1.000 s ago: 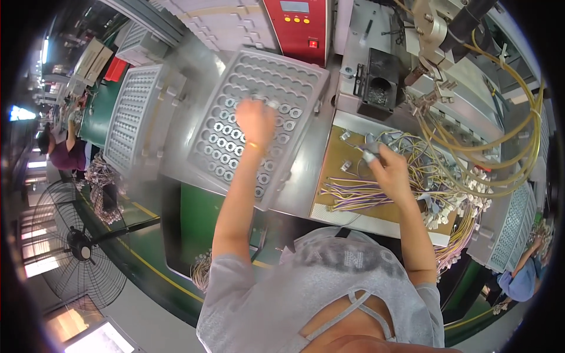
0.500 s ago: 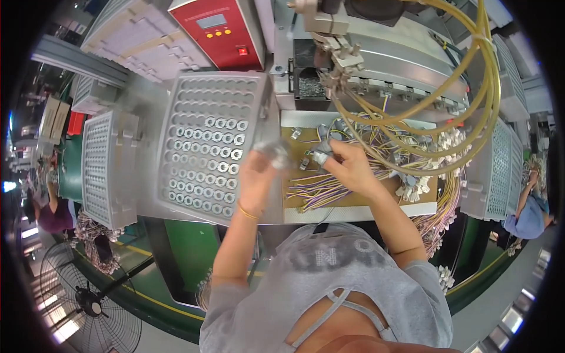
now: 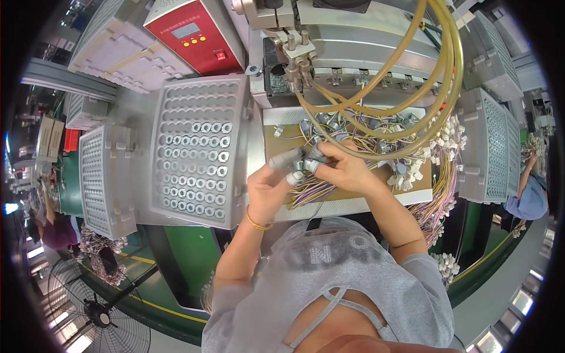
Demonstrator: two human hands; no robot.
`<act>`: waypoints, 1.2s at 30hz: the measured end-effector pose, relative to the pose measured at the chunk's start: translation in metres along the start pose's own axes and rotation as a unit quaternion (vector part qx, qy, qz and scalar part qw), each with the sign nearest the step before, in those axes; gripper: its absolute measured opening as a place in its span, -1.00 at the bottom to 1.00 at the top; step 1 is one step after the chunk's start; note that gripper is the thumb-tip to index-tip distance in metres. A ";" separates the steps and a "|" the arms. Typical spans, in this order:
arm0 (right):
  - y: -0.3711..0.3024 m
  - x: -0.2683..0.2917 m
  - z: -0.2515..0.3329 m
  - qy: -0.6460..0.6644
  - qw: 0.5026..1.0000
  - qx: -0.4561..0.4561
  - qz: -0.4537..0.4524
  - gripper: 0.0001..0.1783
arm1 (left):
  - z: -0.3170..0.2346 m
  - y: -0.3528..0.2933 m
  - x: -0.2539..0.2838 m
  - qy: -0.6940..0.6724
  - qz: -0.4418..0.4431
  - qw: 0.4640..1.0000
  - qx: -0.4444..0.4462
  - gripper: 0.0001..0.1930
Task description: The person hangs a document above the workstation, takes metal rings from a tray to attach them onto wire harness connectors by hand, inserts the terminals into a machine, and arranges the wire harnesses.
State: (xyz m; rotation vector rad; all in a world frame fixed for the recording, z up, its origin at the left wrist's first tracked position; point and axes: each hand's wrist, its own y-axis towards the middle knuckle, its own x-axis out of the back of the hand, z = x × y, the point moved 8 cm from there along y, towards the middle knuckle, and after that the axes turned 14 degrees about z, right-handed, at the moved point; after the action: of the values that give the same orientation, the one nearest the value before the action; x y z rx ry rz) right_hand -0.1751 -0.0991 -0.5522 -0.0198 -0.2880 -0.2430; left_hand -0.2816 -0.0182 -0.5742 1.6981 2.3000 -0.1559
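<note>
My left hand (image 3: 269,187) and my right hand (image 3: 346,169) meet over the brown work board (image 3: 275,147), fingertips almost touching. Grey-white coverings sit on several fingertips. Between the fingertips is a small part with a green patch (image 3: 300,165), too small and partly covered to name. My right thumb and forefinger pinch together beside it. The left fingers curl around its other side, the forefinger blurred by motion. Below my hands lies a bundle of yellow and purple wires (image 3: 312,191). A small metal piece (image 3: 278,130) rests on the board's left part.
On the left a pale plastic tray (image 3: 241,123) holds rows of round metal pieces, its far rows bare. Wires with white connectors (image 3: 406,176) pile up at right. Yellow tubes (image 3: 450,70) loop overhead from a metal fixture (image 3: 298,56). A red control box (image 3: 197,35) stands behind the tray.
My left hand has moved right, from beside the tray to meet my right hand over the board. The whole view has shifted slightly.
</note>
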 end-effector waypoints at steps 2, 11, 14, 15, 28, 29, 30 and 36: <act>-0.001 0.001 0.007 -0.025 0.999 0.018 0.006 -0.89 | -0.003 0.000 -0.003 0.031 0.000 0.999 -0.011 -0.62; 0.000 -0.010 -0.002 0.037 0.996 -0.065 0.042 -0.95 | 0.015 0.004 0.006 -0.015 -0.036 0.997 0.064 -0.75; 0.002 -0.018 -0.009 0.127 0.981 -0.133 0.052 -0.94 | 0.032 0.003 0.009 -0.136 -0.063 0.982 0.118 -0.82; 0.007 -0.014 0.000 0.089 0.992 -0.084 0.034 -0.92 | 0.027 0.007 0.008 -0.195 -0.062 0.975 0.091 -0.81; -0.009 0.066 -0.038 0.227 0.896 -0.040 -0.380 -0.91 | 0.034 0.019 0.020 0.654 0.003 0.756 0.014 -0.50; -0.007 0.068 -0.040 0.234 0.887 -0.034 -0.396 -0.94 | 0.037 0.019 0.022 0.643 0.007 0.765 -0.002 -0.55; -0.004 0.068 -0.048 0.231 0.888 -0.033 -0.396 -0.94 | 0.037 0.019 0.021 0.632 0.012 0.774 -0.018 -0.59; 0.002 0.075 -0.067 0.250 0.871 -0.009 -0.422 -0.92 | 0.002 0.034 0.047 0.547 -0.136 0.824 -0.060 -0.65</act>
State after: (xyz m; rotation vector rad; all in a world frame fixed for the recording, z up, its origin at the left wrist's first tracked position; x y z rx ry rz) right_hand -0.0863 -0.1180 -0.5949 0.1547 0.2481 -1.1073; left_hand -0.2613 0.0349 -0.5863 1.5504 3.1841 1.1947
